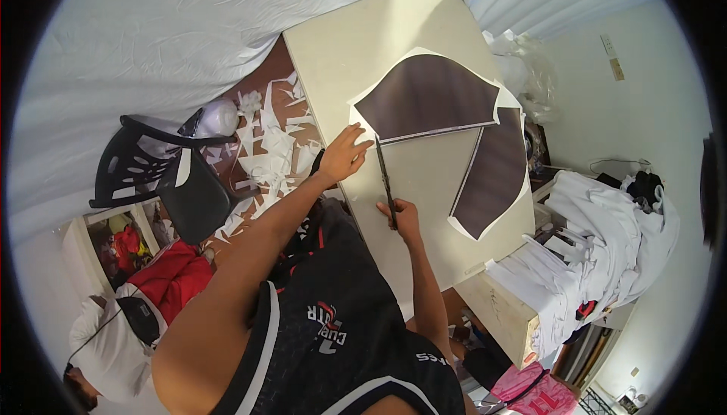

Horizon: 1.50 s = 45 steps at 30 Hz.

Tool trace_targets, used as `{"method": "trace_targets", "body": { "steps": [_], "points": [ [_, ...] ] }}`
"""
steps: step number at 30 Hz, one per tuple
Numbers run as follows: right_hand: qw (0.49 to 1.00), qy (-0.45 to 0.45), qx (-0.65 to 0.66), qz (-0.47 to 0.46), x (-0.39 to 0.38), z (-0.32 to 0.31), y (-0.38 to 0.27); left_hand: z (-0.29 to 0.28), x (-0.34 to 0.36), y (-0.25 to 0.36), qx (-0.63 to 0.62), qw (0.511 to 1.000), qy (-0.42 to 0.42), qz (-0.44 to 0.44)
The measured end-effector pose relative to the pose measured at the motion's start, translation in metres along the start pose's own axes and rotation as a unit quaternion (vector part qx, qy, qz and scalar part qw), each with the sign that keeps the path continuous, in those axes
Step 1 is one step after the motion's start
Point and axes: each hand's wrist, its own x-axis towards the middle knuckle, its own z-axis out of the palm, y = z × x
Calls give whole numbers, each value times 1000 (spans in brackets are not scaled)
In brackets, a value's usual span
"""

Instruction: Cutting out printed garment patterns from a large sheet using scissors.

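Dark printed sheet (447,123) lies mid-frame on the cream table (356,44), its white margin mostly trimmed already; the lower left edge looks like what's left, I reckon. My right hand (401,214) is closed round the scissors (385,176), blades at that edge. Left hand (344,154), fingers spread, presses the sheet's left corner. Paper offcuts (269,142) litter floor, upper left

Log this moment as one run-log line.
left hand: pressing sheet edge | right hand: holds scissors, cutting | sheet: dark print, white border, on table | floor: paper scraps
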Motion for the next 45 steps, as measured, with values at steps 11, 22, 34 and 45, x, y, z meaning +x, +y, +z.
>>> {"method": "trace_targets", "body": {
  "steps": [11,22,34,45],
  "points": [
    [990,-90,-109,-19,32,-65,-31,-4,0,0,0,1000,-2,12],
    [980,-127,-150,-32,52,-75,-49,-3,3,0,13,1000,5,28],
    [973,-140,-179,-40,82,-60,-78,-8,2,-1,-8,1000,6,18],
    [988,-96,-106,-66,77,-15,-105,-24,3,-3,-33,998,-17,51]
  ]
}}
